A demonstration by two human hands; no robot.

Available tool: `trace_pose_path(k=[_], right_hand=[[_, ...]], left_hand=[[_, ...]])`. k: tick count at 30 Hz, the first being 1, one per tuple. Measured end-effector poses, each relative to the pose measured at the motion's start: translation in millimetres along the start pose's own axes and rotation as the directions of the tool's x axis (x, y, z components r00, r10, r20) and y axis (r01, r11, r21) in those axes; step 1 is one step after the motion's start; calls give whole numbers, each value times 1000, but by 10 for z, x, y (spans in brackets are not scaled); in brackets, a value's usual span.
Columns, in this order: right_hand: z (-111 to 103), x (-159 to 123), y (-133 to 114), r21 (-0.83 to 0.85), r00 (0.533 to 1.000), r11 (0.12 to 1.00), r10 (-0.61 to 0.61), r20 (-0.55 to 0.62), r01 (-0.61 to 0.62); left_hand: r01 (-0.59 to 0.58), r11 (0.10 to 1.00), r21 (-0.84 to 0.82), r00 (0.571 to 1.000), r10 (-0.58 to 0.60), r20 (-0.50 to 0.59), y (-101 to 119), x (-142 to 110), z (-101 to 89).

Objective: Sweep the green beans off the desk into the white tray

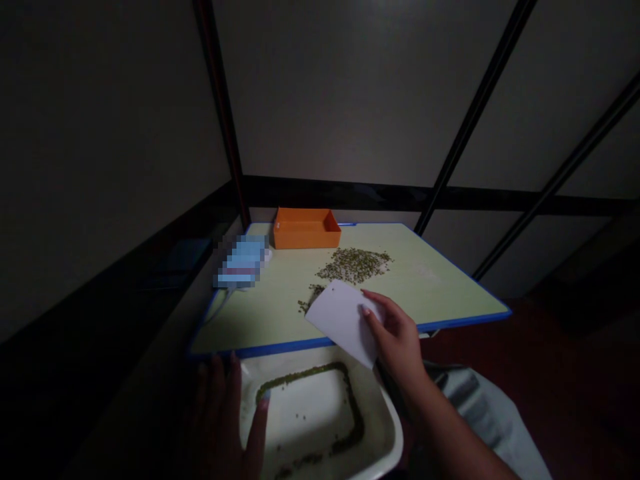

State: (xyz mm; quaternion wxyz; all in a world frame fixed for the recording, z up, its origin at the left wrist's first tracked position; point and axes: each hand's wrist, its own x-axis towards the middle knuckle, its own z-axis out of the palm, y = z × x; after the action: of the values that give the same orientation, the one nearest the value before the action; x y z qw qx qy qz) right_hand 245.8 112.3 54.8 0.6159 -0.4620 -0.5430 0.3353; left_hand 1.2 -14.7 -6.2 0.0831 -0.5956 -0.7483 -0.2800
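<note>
My right hand (pixel 400 337) pinches a white card (pixel 341 319) between thumb and fingers, tilted over the table's near edge. The card's far side is by a small scatter of green seeds (pixel 303 306). A larger loose pile of green seeds (pixel 355 265) lies beyond it. Below the edge is a white plastic basin (pixel 395 427), with more seeds (pixel 356 410) lining the edges of its floor. My left hand (pixel 227 417), in shadow, grips the basin's left side, thumb inside and fingers outside.
The pale table (pixel 440 293) has a blue edge. An orange open box (pixel 306 239) stands at its back, with a blue pen (pixel 349 225) beside it. At the left lies a blurred-out blue item (pixel 243 261) with a cord. Walls close in behind and left.
</note>
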Motion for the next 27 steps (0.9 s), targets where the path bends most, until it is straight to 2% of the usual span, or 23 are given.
trace_pose_path(k=[5, 8, 13, 19, 27], right_hand=[[-8, 41, 4, -59, 999, 998, -2, -39, -1], [-19, 48, -6, -47, 999, 999, 21, -44, -23], [-7, 45, 1, -21, 999, 999, 43, -29, -43], [4, 36, 17, -54, 999, 998, 25, -46, -27], [29, 32, 10, -107, 999, 994, -5, -39, 1]], left_hand=[[-4, 1000, 16, 1000, 4, -14, 33, 7, 4], [5, 1000, 17, 999, -4, -54, 50, -2, 16], [-29, 999, 21, 999, 29, -46, 51, -20, -8], [6, 1000, 21, 997, -4, -71, 64, -25, 17], [-132, 979, 158, 970, 160, -183, 62, -9, 29]])
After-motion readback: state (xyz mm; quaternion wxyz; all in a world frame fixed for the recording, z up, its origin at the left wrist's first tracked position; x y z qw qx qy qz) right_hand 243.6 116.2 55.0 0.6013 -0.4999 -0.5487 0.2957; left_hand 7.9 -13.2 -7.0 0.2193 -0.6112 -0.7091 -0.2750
